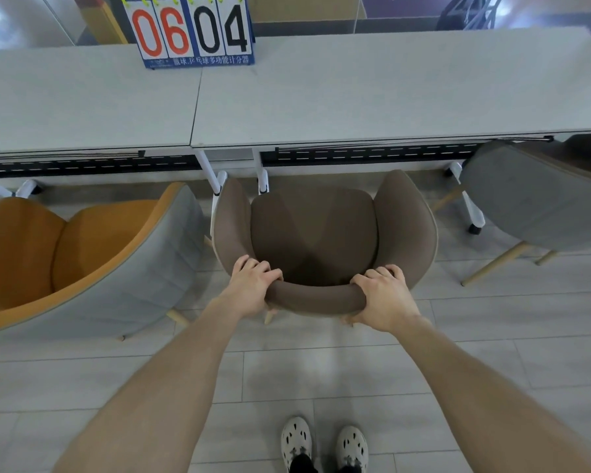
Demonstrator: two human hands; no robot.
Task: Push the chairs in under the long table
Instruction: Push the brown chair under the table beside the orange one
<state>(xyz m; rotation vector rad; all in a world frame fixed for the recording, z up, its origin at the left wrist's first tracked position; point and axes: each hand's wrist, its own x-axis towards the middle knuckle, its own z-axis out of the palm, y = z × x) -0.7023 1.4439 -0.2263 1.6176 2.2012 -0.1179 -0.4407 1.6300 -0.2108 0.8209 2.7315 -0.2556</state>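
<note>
Gripping brown chair (316, 230) backrest: 2 hands (left hand (249, 288), right hand (384, 298)).

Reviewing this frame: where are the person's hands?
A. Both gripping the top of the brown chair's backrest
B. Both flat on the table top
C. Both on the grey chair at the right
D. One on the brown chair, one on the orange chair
A. The left hand and the right hand each curl over the backrest rim of the brown chair, which stands in front of the long table.
</note>
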